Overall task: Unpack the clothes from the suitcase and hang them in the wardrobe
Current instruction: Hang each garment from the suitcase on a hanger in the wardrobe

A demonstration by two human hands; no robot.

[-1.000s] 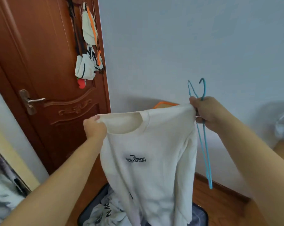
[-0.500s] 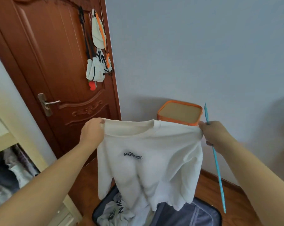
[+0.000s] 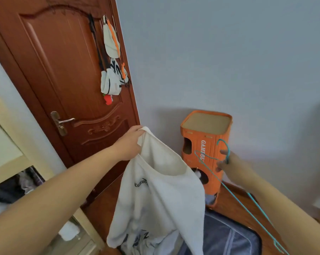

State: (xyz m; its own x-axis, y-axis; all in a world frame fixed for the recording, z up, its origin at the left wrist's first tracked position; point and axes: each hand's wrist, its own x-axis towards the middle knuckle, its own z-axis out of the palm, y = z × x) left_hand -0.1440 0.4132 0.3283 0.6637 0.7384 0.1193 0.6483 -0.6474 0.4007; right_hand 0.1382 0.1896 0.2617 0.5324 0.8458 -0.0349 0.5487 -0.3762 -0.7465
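Right hand (image 3: pixel 229 164) released sweatshirt (image 3: pixel 155 190), grips only hanger (image 3: pixel 234 197); left hand (image 3: pixel 131 144) grips collar

White sweatshirt (image 3: pixel 161 197): pinched at one shoulder by left hand (image 3: pixel 130 144), hanging slack and slanted, neck opening gaping, dark chest lettering partly creased, hem drooping onto clothes in suitcase. Teal wire hanger (image 3: pixel 234 196): gripped near the hook by right hand (image 3: pixel 231 165), hook up, frame slanting down toward lower right, apart from the sweatshirt. Suitcase (image 3: pixel 227 236): open on the floor below, grey-blue lining showing, crumpled pale clothes (image 3: pixel 146 243) with dark print inside.
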